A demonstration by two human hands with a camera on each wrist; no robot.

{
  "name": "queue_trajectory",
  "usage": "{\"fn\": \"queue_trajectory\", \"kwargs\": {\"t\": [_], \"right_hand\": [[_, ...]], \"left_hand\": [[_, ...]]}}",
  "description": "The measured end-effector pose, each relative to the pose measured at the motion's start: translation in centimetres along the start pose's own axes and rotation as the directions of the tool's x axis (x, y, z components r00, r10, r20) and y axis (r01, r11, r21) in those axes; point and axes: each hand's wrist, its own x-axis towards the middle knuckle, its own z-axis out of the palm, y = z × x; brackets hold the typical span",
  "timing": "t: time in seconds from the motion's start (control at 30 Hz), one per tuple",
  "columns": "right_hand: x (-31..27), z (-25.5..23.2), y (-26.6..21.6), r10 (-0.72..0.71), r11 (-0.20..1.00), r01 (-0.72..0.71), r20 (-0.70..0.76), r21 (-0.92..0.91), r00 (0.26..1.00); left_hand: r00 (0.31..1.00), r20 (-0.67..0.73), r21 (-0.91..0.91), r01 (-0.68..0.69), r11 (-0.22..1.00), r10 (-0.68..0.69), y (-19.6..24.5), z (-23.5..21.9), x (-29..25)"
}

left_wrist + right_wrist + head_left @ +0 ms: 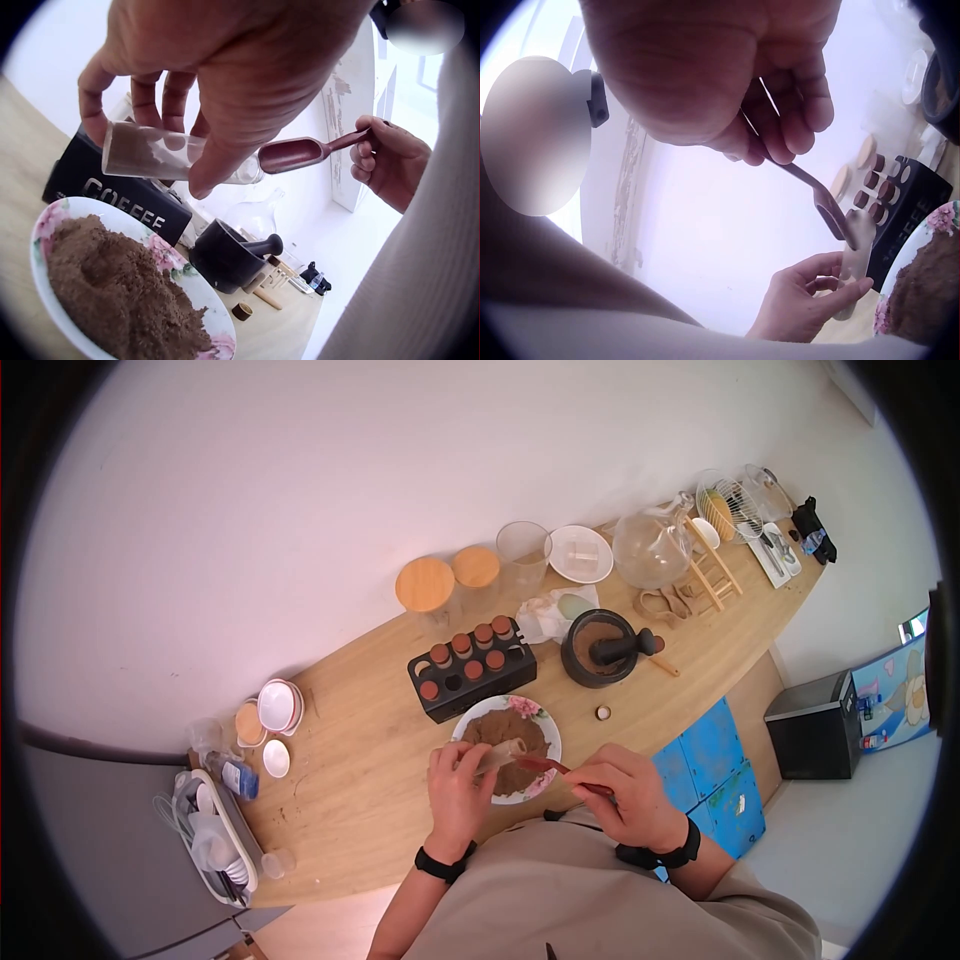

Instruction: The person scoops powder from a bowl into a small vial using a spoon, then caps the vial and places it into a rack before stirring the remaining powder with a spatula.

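Note:
Over the flowered plate (548,732) heaped with brown powder (124,289), my left hand (461,787) grips a clear glass tube (142,154) lying tilted, with some brown powder inside. My right hand (627,798) pinches the handle of a dark red scoop (296,155). The scoop's tip is right at the tube's open mouth, as the right wrist view also shows. Behind the plate stands a black rack (475,678) marked COFFEE, holding several tubes with brown caps. A small loose cap (241,311) lies on the table right of the plate.
A black mortar (597,678) with pestle and brown powder stands behind and right of the plate. Wooden-lidded jars (425,586), a white plate (580,556) and a round glass vessel (650,550) line the wall. White bowls (280,705) and a dish rack (215,840) are at left.

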Motion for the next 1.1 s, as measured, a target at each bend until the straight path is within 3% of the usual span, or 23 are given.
{"fn": "queue_trajectory", "kwargs": {"t": [0.1,0.17,0.3,0.5,0.57,0.6,0.67,0.87,1.1], "right_hand": [[-0.2,-0.3,-0.1,0.008,1.000,-0.008,0.009,0.004,1.000],[-0.8,-0.6,-0.1,0.147,0.986,-0.146,0.001,0.081,0.989],[-1.3,-0.3,1.0,0.197,0.979,-0.196,-0.001,0.056,0.980],[-3.5,2.0,4.9,0.350,0.918,-0.332,-0.048,0.216,0.936],[-4.2,2.7,6.3,0.501,0.829,-0.474,-0.019,0.298,0.865],[-4.6,3.1,7.1,0.501,0.828,-0.474,-0.017,0.299,0.865],[-5.5,4.1,8.8,0.650,0.677,-0.609,0.053,0.413,0.758],[-7.5,6.7,12.5,0.700,0.528,-0.650,0.154,0.547,0.698],[-7.1,6.8,12.9,0.695,0.495,-0.626,0.158,0.603,0.702]], "left_hand": [[1.000,-0.005,-0.017,0.013,1.000,-0.013,-0.1,0.1,0.0],[1.000,-0.012,-0.027,0.011,1.000,-0.012,0.1,0.1,0.1],[1.000,-0.001,-0.043,0.018,0.999,-0.018,0.6,0.0,0.2],[1.000,-0.020,-0.063,-0.007,0.998,0.006,0.5,0.2,0.0],[1.000,-0.016,-0.094,-0.007,0.996,0.005,0.5,0.1,-0.1],[1.000,-0.017,-0.093,-0.005,0.996,0.004,0.5,0.1,-0.1],[1.000,-0.023,-0.103,-0.003,0.995,0.000,0.6,0.0,-0.2],[0.998,-0.027,-0.133,-0.055,0.990,0.052,1.0,-0.4,0.0],[0.999,-0.036,-0.145,-0.023,0.989,0.018,1.0,-0.6,0.1]]}}
